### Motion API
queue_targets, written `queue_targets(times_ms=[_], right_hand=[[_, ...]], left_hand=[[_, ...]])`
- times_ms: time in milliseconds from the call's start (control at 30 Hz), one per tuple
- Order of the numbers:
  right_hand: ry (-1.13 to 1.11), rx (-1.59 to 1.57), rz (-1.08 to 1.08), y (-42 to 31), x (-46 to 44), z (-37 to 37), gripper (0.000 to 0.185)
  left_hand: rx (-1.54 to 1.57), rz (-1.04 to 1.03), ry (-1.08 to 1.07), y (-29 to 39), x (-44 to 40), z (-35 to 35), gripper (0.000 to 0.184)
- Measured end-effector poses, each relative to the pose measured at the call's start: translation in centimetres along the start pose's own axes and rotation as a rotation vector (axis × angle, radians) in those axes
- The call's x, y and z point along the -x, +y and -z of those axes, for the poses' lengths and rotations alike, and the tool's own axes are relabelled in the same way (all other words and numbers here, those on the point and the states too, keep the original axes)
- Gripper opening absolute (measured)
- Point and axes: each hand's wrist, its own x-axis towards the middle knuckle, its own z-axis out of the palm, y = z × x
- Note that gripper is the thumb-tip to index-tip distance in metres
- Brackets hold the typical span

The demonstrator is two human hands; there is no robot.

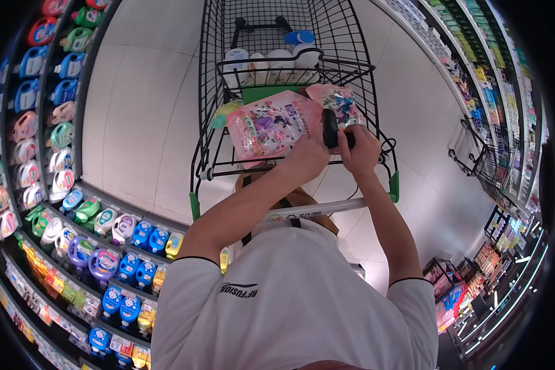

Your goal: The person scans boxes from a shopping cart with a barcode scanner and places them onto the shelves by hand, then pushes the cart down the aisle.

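A black wire shopping cart [365,66] stands before me. Two pink printed bags lie at its near end: a large one [271,126] on the left and a smaller one [338,102] on the right. My left hand [308,161] is closed at the lower right edge of the large bag; whatever its fingers hold is hidden. My right hand [361,150] has its fingers wrapped round part of a black object [329,128] with a rounded upright piece, between the bags. Several white bottles [280,60] and a blue item [300,37] sit deeper in the cart.
Shelves of detergent bottles [129,265] curve along the left and lower left. More stocked shelves [478,74] line the right. Another cart [490,161] stands at the right. The cart's handle bar [320,208] crosses in front of my body, under my forearms.
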Motion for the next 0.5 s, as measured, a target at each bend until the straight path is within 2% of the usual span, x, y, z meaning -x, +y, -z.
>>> queue_targets(times_ms=[133, 200, 300, 367, 400, 433, 467, 500], right_hand=[[-0.036, -0.003, 0.001, -0.8, -3.0, -0.4, 0.025], [-0.008, 0.015, 0.048, -1.3, -5.4, -1.0, 0.026], [-0.051, -0.06, 0.009, -2.9, -8.5, -1.8, 0.028], [-0.004, 0.036, 0.133, -2.4, -9.2, -2.1, 0.024], [0.022, -0.009, 0.144, -2.9, -10.1, -2.8, 0.027], [-0.039, 0.007, 0.109, -2.9, -10.6, -3.2, 0.03], [0.026, -0.037, 0.135, -3.3, -11.9, -4.1, 0.031], [0.04, -0.057, 0.158, -3.3, -13.4, -5.0, 0.031]], left_hand=[[-0.008, 0.024, 0.044, -2.1, -0.7, 0.6, 0.01], [-0.038, 0.071, -0.022, -4.0, -1.5, 1.5, 0.013], [-0.021, 0.073, -0.006, -6.9, -2.0, 3.2, 0.019], [0.067, 0.142, -0.144, -7.4, -3.0, 4.1, 0.023], [0.115, 0.111, -0.167, -8.8, -3.0, 4.0, 0.023], [0.039, 0.178, -0.164, -9.9, -3.3, 1.8, 0.023], [0.08, 0.204, -0.185, -11.1, -3.7, 2.8, 0.024], [0.107, 0.165, -0.08, -12.2, -3.7, 4.4, 0.021]])
